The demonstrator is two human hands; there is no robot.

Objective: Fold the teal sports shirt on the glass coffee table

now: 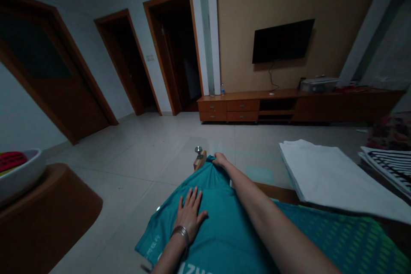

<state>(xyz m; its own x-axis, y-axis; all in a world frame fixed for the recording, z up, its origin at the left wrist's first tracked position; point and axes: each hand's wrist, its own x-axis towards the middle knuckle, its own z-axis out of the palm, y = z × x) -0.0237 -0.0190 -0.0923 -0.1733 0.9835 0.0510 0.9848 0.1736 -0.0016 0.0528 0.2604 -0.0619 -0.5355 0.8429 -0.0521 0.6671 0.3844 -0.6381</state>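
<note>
Teal garment (218, 209) lies directly in front of the person, spread over a low brown surface (279, 192), its near part cut off by the bottom of the view. Right hand (220, 159) is at the far edge: grip narrow, closed on a bunched fold. From this grip the cloth falls away toward the body, creases fanning out from the pinch. Left hand (190, 212) rests palm down on the cloth, fingers spread, nothing in its grip; it sits nearer the body and left of the pinch.

Key relation: the bulk of the cloth lies on the near side of the right grip, with the left palm between pinch and printed lettering. Right hand is nearer the far edge; left hand nearer the lettered left corner. Full long axis uncertain; a green-patterned teal stretch (340, 229) runs off right, beyond the right forearm. Cannot tell if same piece. White cloth (330, 175) lies farther right, apart from both hands.
</note>
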